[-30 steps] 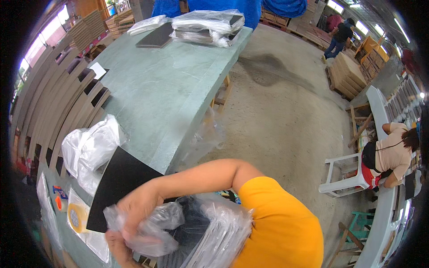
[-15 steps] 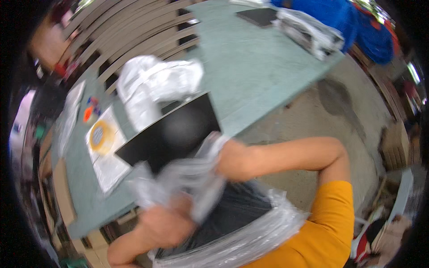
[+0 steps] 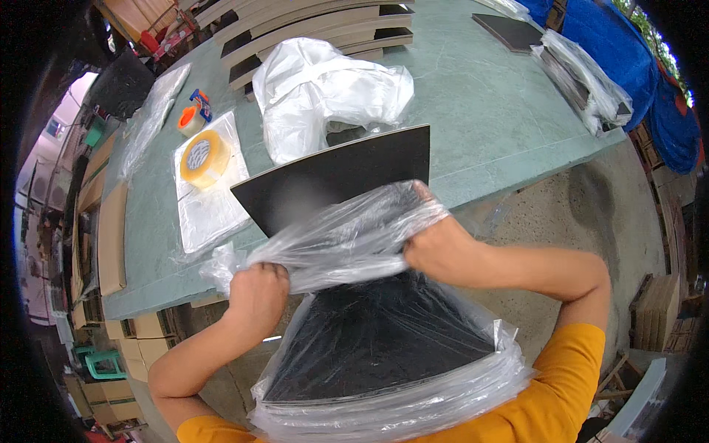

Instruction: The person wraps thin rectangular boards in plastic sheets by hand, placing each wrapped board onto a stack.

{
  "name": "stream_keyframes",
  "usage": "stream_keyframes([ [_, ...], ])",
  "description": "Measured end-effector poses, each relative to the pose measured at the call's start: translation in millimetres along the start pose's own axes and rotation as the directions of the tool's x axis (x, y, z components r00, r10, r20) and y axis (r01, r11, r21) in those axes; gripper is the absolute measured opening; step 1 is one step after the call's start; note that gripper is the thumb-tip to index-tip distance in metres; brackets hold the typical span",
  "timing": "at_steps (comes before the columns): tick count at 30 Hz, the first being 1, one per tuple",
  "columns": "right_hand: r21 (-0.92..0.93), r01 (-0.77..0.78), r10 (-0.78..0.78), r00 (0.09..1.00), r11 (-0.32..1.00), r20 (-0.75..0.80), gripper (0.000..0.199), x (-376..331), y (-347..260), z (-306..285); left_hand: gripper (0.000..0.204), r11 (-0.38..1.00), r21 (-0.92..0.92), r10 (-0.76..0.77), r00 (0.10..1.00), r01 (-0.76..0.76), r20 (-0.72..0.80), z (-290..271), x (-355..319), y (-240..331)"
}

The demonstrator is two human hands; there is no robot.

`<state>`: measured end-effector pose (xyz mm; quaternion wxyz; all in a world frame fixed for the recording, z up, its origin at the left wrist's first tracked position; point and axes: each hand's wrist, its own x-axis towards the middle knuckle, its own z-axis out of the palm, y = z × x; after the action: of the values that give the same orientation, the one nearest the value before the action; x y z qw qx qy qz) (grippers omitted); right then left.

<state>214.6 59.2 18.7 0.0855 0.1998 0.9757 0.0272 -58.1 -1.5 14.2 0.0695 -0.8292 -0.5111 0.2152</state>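
Observation:
A clear plastic bag (image 3: 347, 236) is bunched around a black flat panel (image 3: 332, 173), whose far end sticks out bare over the table. Its near part shows dark through the film, and more plastic lies in folds against my body. My left hand (image 3: 258, 292) grips the bag's gathered edge at the panel's left side. At the right side my right hand (image 3: 436, 247) is closed on the same film, fingers partly covered by it. Behind the panel's far edge lies a crumpled white plastic bundle (image 3: 317, 88).
On the green table (image 3: 458, 96) are a large roll of clear tape (image 3: 204, 159) on flat plastic bags (image 3: 221, 214), and a tape dispenser (image 3: 193, 114). Stacked boards (image 3: 317, 33) stand at the back. Wrapped panels (image 3: 580, 77) lie far right, cardboard (image 3: 653, 310) on the floor.
Both hands have moved apart and the film between them is stretched wider. My left hand is farther forward. The view has shifted, and the table things appear farther right.

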Motion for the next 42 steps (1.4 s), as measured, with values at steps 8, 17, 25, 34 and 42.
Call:
stream_keyframes([
  [8, 0.567, 0.072, -0.231, 0.949, 0.821, 0.214, 0.016, 6, -12, -28, 0.022, 0.979, -0.184, -0.134, 0.964, 0.092, -0.231, 13, -6, -23],
  [17, 0.568, -0.01, 0.162, 0.962, 0.823, -0.218, 0.017, -4, 2, -51, 0.014, 0.902, -0.432, 0.053, 0.994, -0.006, 0.098, 24, -23, -15],
  [25, 0.506, -0.193, 0.46, 0.749, 0.84, -0.477, 0.042, 18, 17, -17, 0.023, 0.255, -0.883, -0.927, 0.359, 0.394, -0.108, 14, -6, -79],
  [34, 0.288, -0.505, 0.562, 0.554, 0.813, -0.614, 0.066, 1, 41, -5, 0.056, 0.784, -0.549, -0.589, 0.628, 0.291, -0.508, -10, 10, -38],
  [42, 0.983, 0.174, 0.587, 0.802, -0.053, -0.11, 0.02, -66, 56, -12, 0.041, 0.008, -0.938, -0.49, 0.816, -0.347, -0.306, -2, -35, -45],
])
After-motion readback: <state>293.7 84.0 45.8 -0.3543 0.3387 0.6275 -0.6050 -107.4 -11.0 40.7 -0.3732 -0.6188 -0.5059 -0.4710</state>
